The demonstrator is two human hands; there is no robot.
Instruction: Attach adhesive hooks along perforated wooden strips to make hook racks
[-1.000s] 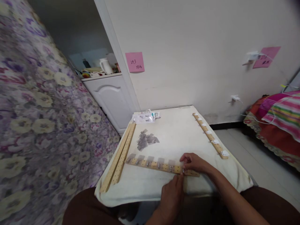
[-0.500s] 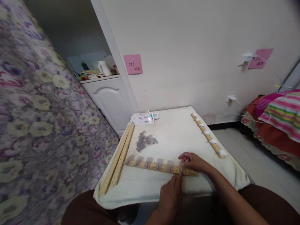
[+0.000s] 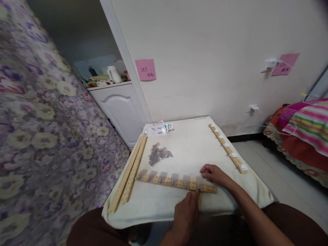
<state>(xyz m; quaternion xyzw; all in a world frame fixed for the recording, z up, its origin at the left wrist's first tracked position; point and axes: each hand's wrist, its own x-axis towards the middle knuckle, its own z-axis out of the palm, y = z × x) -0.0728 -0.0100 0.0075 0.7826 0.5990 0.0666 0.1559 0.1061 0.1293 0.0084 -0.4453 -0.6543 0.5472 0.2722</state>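
Note:
A perforated wooden strip (image 3: 167, 180) lies across the near part of the cloth-covered table. Along it sit several small shiny metal pieces, each with a translucent greyish plastic card (image 3: 186, 179) standing out behind it. My left hand (image 3: 186, 210) is closed, its thumb and finger pressed at the strip's near edge by the rightmost metal piece (image 3: 198, 186). Over the strip's far side, my right hand (image 3: 214, 175) has its fingers curled together beside the rightmost card. Whether those fingertips pinch anything is hidden. A pile of similar cards (image 3: 159, 155) lies farther back.
Two bare perforated strips (image 3: 135, 169) lie along the table's left side. On the right edge is another strip (image 3: 227, 148) carrying white tags. A printed packet (image 3: 155, 130) rests at the back left. Wall behind, floral curtain (image 3: 51, 136) left, bed (image 3: 307, 126) right.
My right hand has shifted slightly right, uncovering the rightmost card and metal piece on the strip. My left hand stays at the strip's near edge.

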